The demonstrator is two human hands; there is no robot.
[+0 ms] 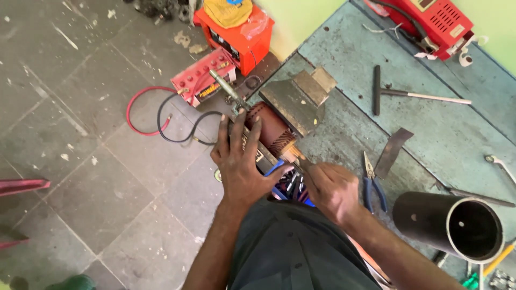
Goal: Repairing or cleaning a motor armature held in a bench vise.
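A brown motor armature (275,132) with copper windings is clamped in a bench vise (297,99) at the edge of a worn blue workbench (430,129). My left hand (240,161) lies flat over the armature's near end, fingers spread across it. My right hand (331,189) is closed around a thin tool whose tip meets the armature's end near the vise; the tool is mostly hidden by my fingers.
Blue-handled pliers (372,185), a flat metal strip (394,152), a T-handle wrench (400,93) and a black pipe (450,220) lie on the bench. A red machine (435,24) sits at the back. Red batteries (204,78) with cables stand on the tiled floor.
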